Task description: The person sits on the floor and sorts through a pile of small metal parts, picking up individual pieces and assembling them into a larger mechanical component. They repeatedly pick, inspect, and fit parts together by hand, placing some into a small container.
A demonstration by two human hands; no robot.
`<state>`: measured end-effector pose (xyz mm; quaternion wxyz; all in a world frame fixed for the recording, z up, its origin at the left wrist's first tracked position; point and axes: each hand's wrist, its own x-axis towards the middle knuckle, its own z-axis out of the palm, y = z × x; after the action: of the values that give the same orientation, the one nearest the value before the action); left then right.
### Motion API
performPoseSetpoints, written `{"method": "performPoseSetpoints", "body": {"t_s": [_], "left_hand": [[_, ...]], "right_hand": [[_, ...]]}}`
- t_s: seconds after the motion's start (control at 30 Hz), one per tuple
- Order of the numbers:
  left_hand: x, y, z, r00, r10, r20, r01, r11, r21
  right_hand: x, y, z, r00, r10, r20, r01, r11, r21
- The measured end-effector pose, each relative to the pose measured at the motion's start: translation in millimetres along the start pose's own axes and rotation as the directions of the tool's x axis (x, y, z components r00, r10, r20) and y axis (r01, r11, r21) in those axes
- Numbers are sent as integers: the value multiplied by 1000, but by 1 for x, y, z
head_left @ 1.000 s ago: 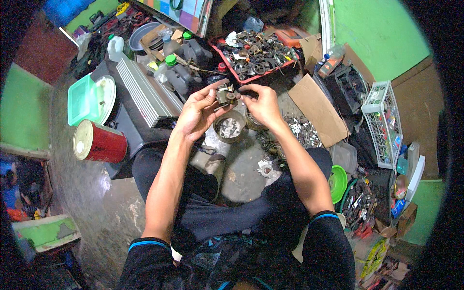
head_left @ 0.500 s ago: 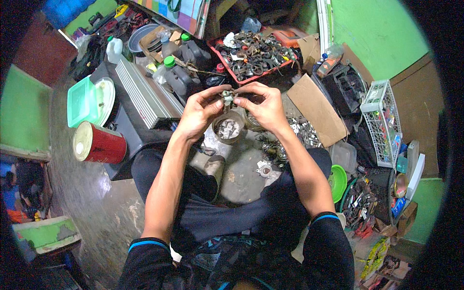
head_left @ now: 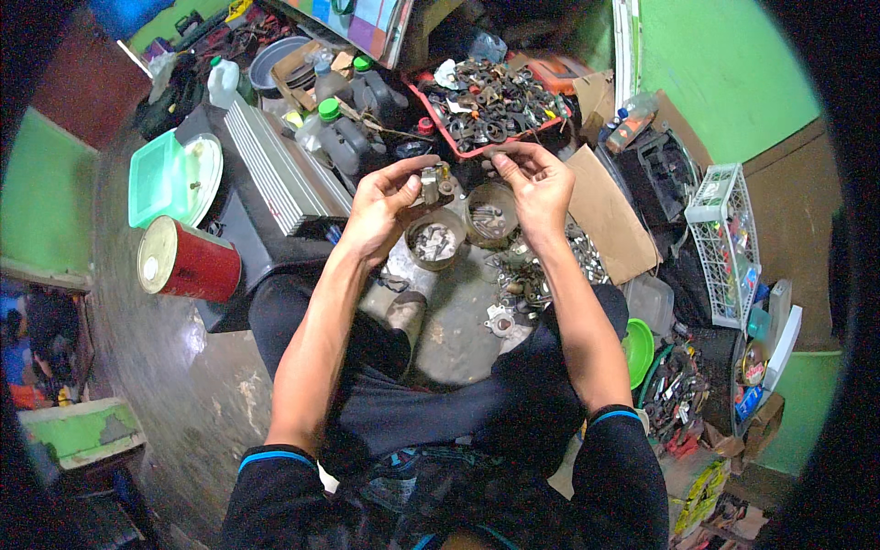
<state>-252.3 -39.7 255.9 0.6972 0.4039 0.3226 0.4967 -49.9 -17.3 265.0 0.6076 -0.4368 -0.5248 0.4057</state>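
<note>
Between the thumb and fingers of my left hand (head_left: 380, 206) is a small metal part (head_left: 436, 183), silvery with a darker end. My right hand (head_left: 539, 194) is apart from it to the right, thumb and forefinger pinched together; a small dark bit seems to be at the tips, too small to name. Below the metal part stands a round tub (head_left: 434, 255) holding pale, flat pieces. Beside it, under my right hand, a second round tub (head_left: 491, 236) holds small greyish pieces.
A red tray (head_left: 446, 130) heaped with dark parts stands at the back. Loose metal parts (head_left: 584, 252) lie by a cardboard sheet (head_left: 612, 220) on the right. Dark jugs (head_left: 341, 147), metal slats (head_left: 275, 165) and a red can (head_left: 203, 268) are to the left.
My right hand has come away from the metal part and moved right. My left hand keeps hold of the part. The second tub now shows more fully.
</note>
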Motion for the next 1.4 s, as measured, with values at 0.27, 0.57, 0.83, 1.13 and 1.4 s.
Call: {"method": "performPoseSetpoints", "body": {"t_s": [0.27, 0.57, 0.83, 1.13, 1.4], "left_hand": [[1, 7, 3, 999, 29, -14, -31, 992, -119], [5, 5, -1, 998, -14, -61, 3, 985, -172], [3, 7, -1, 995, -98, -24, 93, 981, -168], [4, 2, 0, 990, -135, 52, 140, 983, -121], [3, 0, 5, 991, -131, 21, 132, 988, -86]], "right_hand": [[0, 35, -1, 956, 183, 229, -47, 868, -495], [0, 38, 7, 961, 75, 265, 94, 816, -571], [1, 25, 4, 975, -5, 220, 83, 933, -349], [-4, 0, 7, 903, -169, 395, 277, 932, -234], [-9, 4, 6, 958, -44, 283, 126, 953, -276]]}}
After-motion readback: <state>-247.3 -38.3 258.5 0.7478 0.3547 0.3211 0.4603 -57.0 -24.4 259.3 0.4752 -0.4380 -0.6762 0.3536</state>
